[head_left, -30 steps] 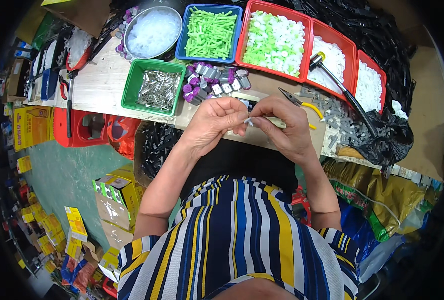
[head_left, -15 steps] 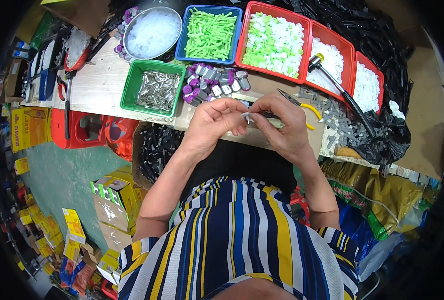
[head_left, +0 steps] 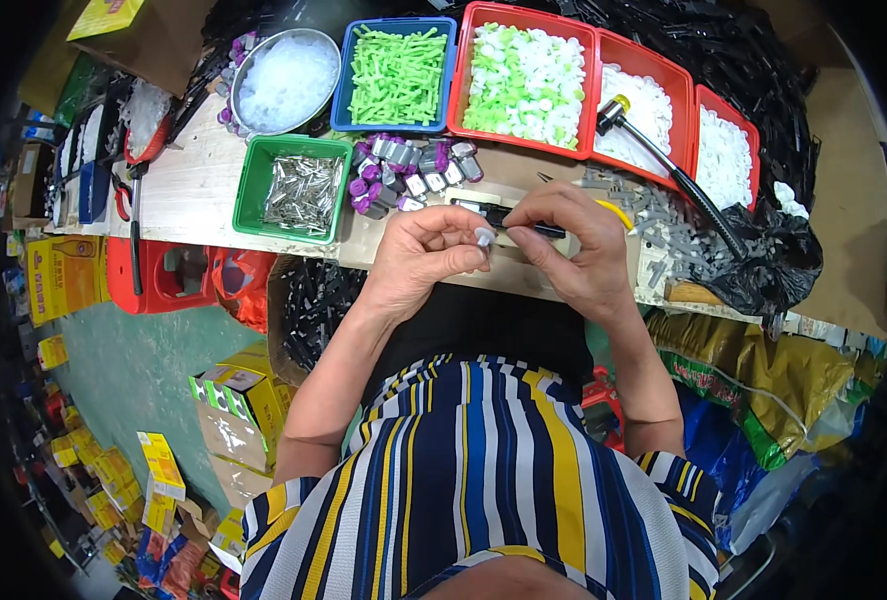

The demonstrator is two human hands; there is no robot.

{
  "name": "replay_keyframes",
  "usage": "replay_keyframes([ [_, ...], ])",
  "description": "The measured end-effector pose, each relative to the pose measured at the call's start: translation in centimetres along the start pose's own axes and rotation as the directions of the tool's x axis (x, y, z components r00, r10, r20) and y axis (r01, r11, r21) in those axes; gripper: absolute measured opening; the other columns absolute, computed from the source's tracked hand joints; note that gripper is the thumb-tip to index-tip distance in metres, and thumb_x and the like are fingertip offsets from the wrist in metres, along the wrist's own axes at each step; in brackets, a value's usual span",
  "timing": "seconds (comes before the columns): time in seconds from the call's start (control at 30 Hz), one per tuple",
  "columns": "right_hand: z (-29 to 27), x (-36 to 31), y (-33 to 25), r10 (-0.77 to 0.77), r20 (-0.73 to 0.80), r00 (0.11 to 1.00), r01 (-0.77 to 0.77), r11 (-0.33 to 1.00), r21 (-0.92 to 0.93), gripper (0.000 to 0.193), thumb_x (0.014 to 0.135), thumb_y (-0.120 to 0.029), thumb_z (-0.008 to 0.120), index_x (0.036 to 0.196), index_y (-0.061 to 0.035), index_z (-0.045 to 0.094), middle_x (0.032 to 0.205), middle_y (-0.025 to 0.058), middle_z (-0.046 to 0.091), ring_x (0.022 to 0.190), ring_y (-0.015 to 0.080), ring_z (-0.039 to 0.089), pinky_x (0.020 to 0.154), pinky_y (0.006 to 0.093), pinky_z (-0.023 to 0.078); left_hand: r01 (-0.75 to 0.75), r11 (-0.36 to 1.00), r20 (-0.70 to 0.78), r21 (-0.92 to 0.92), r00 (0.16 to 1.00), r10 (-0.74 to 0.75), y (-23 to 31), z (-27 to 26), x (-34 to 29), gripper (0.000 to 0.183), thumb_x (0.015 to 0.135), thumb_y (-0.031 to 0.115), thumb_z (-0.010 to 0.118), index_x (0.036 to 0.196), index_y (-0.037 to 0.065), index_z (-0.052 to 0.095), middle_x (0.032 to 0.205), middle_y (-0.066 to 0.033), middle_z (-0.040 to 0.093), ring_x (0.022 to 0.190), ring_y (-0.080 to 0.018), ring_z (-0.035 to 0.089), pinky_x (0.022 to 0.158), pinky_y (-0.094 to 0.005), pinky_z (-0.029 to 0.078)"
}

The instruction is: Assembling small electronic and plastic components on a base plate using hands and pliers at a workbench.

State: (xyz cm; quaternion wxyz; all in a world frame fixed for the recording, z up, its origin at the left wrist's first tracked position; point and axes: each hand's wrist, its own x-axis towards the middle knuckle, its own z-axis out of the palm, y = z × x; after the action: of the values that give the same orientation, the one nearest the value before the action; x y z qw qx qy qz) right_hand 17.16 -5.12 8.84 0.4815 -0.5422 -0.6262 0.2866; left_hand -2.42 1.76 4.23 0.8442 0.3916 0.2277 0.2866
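My left hand (head_left: 419,255) is closed, pinching a small whitish plastic piece (head_left: 485,237) between thumb and fingertips. Just right of it, a short gap away, is my right hand (head_left: 586,255). Its thumb and forefinger are drawn close together; whatever they hold, if anything, is too small to make out. A black elongated part (head_left: 484,209) lies on the bench behind both hands, partly covered by the right one. Pliers with a yellow handle (head_left: 616,214) are mostly hidden behind my right hand.
Beyond my hands stand a green bin of metal pins (head_left: 309,190), purple-and-grey parts (head_left: 404,170), a blue bin of green pieces (head_left: 397,75) and red bins (head_left: 534,145). A hammer (head_left: 679,180) leans across the red bins. Grey pieces (head_left: 664,235) lie to the right.
My right hand has come away from the small piece, which stays in my left. More of the black part now shows between the hands. The view has shifted slightly.
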Motion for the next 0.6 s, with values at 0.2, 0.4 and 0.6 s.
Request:
replay_keyframes([
  [0.2,0.0,-0.3,0.2,-0.001,0.013,1.0,0.001,1.0,0.004,0.011,0.08,0.0,0.073,0.09,0.0014,0.068,0.086,0.0083,0.065,0.077,0.0182,0.063,0.07,0.0293,0.049,-0.102,0.976,-0.042,0.195,0.993,0.112,-0.3,0.2,0.1,0.028,0.079,0.0,0.079,0.105,-0.003,0.069,0.091,-0.0044,0.069,0.078,-0.008,0.065,0.071,-0.0199,0.052],
  [0.4,0.5,-0.2,0.8,-0.048,0.031,0.998,0.05,0.997,-0.062,0.012,0.078,0.002,0.073,0.088,0.0015,0.067,0.085,0.0091,0.064,0.075,0.0195,0.063,0.067,0.0295,0.05,-0.25,0.821,0.038,0.514,0.962,0.27,-0.3,0.2,0.6,0.031,0.074,0.003,0.084,0.102,-0.003,0.071,0.088,-0.0016,0.066,0.073,-0.0044,0.057,0.064,-0.0194,0.046],
  [0.6,-0.5,0.3,2.2,-0.056,0.049,0.997,0.068,0.962,-0.266,0.013,0.079,0.003,0.071,0.09,0.0004,0.065,0.082,0.0093,0.062,0.071,0.0206,0.063,0.062,0.0301,0.049,-0.193,0.847,-0.112,0.495,0.953,0.283,-0.2,1.0,0.4,0.041,0.073,0.004,0.085,0.111,0.0,0.072,0.087,-0.0022,0.065,0.071,-0.006,0.056,0.065,-0.0207,0.047],
])
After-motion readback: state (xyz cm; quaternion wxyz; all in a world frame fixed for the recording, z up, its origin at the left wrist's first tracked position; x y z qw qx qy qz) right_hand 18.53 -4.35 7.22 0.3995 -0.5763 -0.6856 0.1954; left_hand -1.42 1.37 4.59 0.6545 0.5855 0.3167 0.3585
